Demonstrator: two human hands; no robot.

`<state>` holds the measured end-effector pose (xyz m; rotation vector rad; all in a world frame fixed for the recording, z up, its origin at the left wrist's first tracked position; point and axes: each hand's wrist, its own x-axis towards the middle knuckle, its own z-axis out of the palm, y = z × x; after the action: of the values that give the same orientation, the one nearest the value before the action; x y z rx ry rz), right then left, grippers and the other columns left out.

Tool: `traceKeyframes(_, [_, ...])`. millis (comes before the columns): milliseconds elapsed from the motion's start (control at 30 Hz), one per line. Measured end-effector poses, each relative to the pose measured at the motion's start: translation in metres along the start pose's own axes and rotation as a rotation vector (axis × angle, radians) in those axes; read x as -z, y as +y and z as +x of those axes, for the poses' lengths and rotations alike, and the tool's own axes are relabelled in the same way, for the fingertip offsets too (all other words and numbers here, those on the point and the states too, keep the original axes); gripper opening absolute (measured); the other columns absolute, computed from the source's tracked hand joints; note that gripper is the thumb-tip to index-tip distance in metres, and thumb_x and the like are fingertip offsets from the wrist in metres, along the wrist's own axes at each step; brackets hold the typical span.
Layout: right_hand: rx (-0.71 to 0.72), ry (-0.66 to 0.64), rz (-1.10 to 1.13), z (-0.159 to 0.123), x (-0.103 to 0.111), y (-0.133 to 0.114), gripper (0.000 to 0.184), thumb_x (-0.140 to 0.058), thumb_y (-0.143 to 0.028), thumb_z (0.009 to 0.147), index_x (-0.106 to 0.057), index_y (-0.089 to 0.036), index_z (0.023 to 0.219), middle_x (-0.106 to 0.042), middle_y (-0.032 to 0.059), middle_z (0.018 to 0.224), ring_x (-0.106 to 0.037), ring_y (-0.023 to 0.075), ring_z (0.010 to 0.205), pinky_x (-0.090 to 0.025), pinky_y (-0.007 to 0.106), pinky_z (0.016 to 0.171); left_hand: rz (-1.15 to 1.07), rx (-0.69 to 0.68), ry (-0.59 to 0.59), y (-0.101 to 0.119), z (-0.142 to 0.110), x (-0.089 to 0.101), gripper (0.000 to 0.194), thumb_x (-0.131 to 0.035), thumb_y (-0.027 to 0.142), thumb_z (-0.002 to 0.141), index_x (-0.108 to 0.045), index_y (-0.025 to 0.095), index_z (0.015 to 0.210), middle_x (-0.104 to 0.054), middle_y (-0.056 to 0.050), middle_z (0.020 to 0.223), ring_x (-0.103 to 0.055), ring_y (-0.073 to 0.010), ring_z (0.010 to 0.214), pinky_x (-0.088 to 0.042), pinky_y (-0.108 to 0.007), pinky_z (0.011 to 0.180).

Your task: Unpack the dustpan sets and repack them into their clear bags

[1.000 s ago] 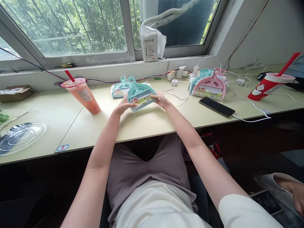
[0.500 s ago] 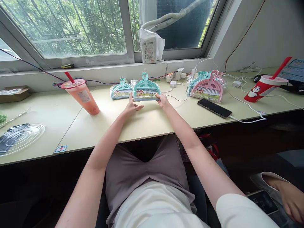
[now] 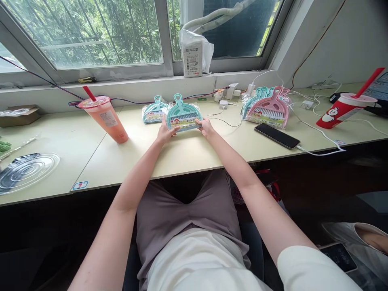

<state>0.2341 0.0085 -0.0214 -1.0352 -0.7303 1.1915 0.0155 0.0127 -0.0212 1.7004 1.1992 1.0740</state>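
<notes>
A teal dustpan-and-brush set [image 3: 182,114] in clear wrap, with a printed label across its front, stands nearly upright between my hands. My left hand [image 3: 165,131] grips its lower left corner, thumb across the front. On the lower right corner, my right hand [image 3: 206,126] pinches the wrapped edge. Just behind and to the left is a second teal dustpan set [image 3: 154,111], also wrapped. Farther right, a pink dustpan set [image 3: 270,109] leans in front of several teal and pink ones.
On the table [image 3: 188,155] stand a tilted-looking orange drink cup [image 3: 106,121] at left and a red cup [image 3: 339,111] at right. A charging phone [image 3: 277,136] lies near the right. Cables and a white adapter [image 3: 223,104] run along the back. A clear lid [image 3: 30,173] lies far left.
The held dustpan set went from tilted to more level, shifting slightly right. My left hand loosened from it half a second ago and now grips its left corner again.
</notes>
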Motion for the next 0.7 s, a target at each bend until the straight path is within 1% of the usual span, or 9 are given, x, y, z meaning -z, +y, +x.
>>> traceKeyframes(133, [-0.014,-0.007,0.040,-0.002,-0.001,-0.002,0.019,-0.063,0.000,0.081,-0.058,-0.019,0.079,-0.066,-0.0020,0.078,-0.063,0.0090,0.071,-0.059,0.024,0.077,0.127,0.022,0.065,0.002,-0.003,-0.004,0.116,-0.074,0.065,0.080,-0.006,0.025,0.166,-0.051,-0.020,0.151,-0.074,-0.0313,0.094,-0.054,-0.045,0.096])
traceKeyframes(200, [-0.012,-0.014,0.039,-0.001,-0.002,-0.002,0.020,-0.065,0.000,0.080,-0.058,-0.019,0.079,-0.067,-0.0020,0.077,-0.064,0.0100,0.072,-0.060,0.025,0.077,0.139,0.005,0.079,0.003,-0.005,-0.005,0.112,-0.071,0.065,0.083,-0.005,0.028,0.165,-0.047,-0.018,0.154,-0.068,-0.0362,0.112,-0.049,-0.049,0.103])
traceKeyframes(267, [-0.007,-0.022,0.042,0.000,-0.002,-0.001,0.021,-0.067,0.000,0.078,-0.058,-0.020,0.079,-0.067,-0.0021,0.077,-0.065,0.0104,0.073,-0.060,0.025,0.077,0.123,-0.078,0.127,0.004,-0.005,-0.006,0.113,-0.074,0.064,0.080,-0.006,0.033,0.164,-0.037,-0.015,0.161,-0.051,-0.0396,0.136,-0.043,-0.052,0.110])
traceKeyframes(333, [0.001,-0.015,0.057,0.002,-0.002,0.000,0.021,-0.066,-0.001,0.078,-0.058,-0.020,0.080,-0.066,-0.0027,0.075,-0.065,0.0100,0.072,-0.060,0.023,0.074,0.114,-0.199,0.187,0.005,-0.005,-0.006,0.111,-0.079,0.065,0.075,-0.016,0.036,0.162,-0.028,-0.013,0.165,-0.031,-0.0388,0.150,-0.037,-0.053,0.116])
traceKeyframes(400, [0.008,0.004,0.081,0.004,-0.001,0.001,0.020,-0.064,-0.002,0.079,-0.058,-0.021,0.081,-0.064,-0.0035,0.073,-0.064,0.0092,0.071,-0.060,0.021,0.072,0.127,-0.291,0.198,0.006,-0.004,-0.004,0.097,-0.078,0.068,0.072,-0.038,0.033,0.153,-0.024,-0.013,0.164,-0.020,-0.0383,0.153,-0.029,-0.052,0.121])
traceKeyframes(467, [0.012,0.028,0.108,0.006,0.000,0.001,0.019,-0.063,-0.002,0.080,-0.058,-0.021,0.082,-0.064,-0.0037,0.074,-0.064,0.0089,0.072,-0.060,0.022,0.075,0.159,-0.331,0.149,0.006,-0.003,-0.002,0.076,-0.076,0.072,0.072,-0.059,0.027,0.132,-0.025,-0.012,0.161,-0.017,-0.0393,0.153,-0.023,-0.053,0.124])
traceKeyframes(500, [0.014,0.038,0.119,0.007,0.001,0.001,0.019,-0.063,-0.003,0.080,-0.058,-0.021,0.082,-0.065,-0.0036,0.075,-0.064,0.0090,0.074,-0.060,0.023,0.078,0.174,-0.343,0.118,0.006,-0.003,-0.001,0.068,-0.076,0.071,0.072,-0.066,0.025,0.121,-0.026,-0.012,0.160,-0.018,-0.0398,0.153,-0.021,-0.053,0.124])
traceKeyframes(567, [0.018,0.046,0.129,0.009,0.002,0.000,0.018,-0.064,-0.003,0.080,-0.059,-0.021,0.082,-0.066,-0.0033,0.078,-0.065,0.0095,0.077,-0.060,0.024,0.083,0.185,-0.360,0.073,0.006,-0.002,0.001,0.054,-0.078,0.067,0.074,-0.071,0.024,0.105,-0.027,-0.010,0.158,-0.022,-0.0396,0.150,-0.022,-0.052,0.124])
traceKeyframes(700, [0.035,0.014,0.118,0.010,0.003,0.001,0.017,-0.065,-0.004,0.081,-0.059,-0.021,0.082,-0.066,-0.0030,0.079,-0.066,0.0097,0.079,-0.059,0.024,0.085,0.162,-0.341,0.113,0.003,0.003,0.003,0.033,-0.077,0.053,0.081,-0.076,0.024,0.096,-0.037,-0.008,0.151,-0.031,-0.0372,0.144,-0.025,-0.050,0.122])
